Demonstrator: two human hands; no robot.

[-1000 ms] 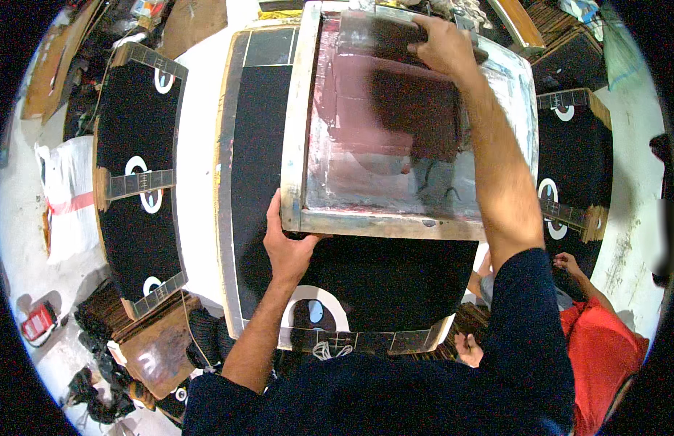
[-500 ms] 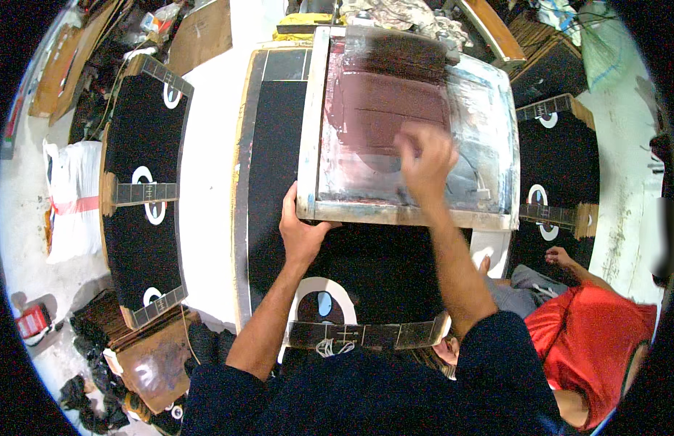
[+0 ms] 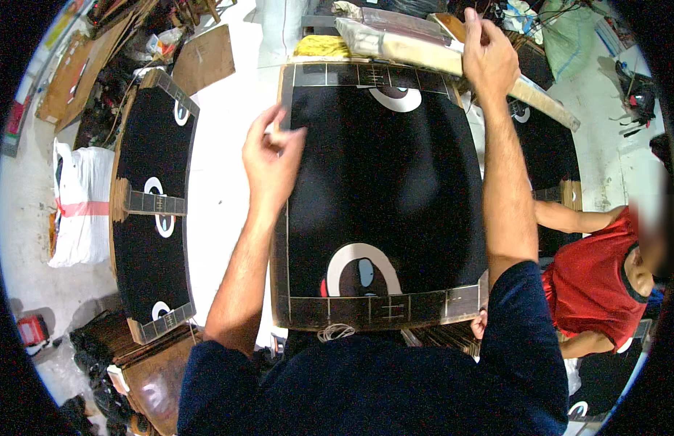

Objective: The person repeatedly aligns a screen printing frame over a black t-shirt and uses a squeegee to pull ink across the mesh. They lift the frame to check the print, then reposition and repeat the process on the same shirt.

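Note:
My left hand (image 3: 271,156) is blurred beside the left edge of the central board, its fingers partly curled; I cannot tell whether they hold anything. My right hand (image 3: 491,58) is raised at the back right, fingers closed at the edge of the screen frame (image 3: 395,40), which sits tilted up behind the board. The black sheet (image 3: 380,174) on the board is now uncovered, showing a white-ringed eye print (image 3: 362,265) with blue and dark centre near me and another print (image 3: 395,98) at the far edge. Gridded strips (image 3: 380,309) run along both ends.
Similar printed boards stand left (image 3: 148,254) and right (image 3: 540,152). A person in a red sleeveless top (image 3: 591,283) is close on my right. A white sack (image 3: 82,182), cardboard stacks (image 3: 148,385) and a yellow cloth (image 3: 322,45) surround the station.
The screen frame has risen off the board to the back, uncovering the black sheet. Both my hands have moved up, the left away from the frame. The person in red has shifted upward along the right.

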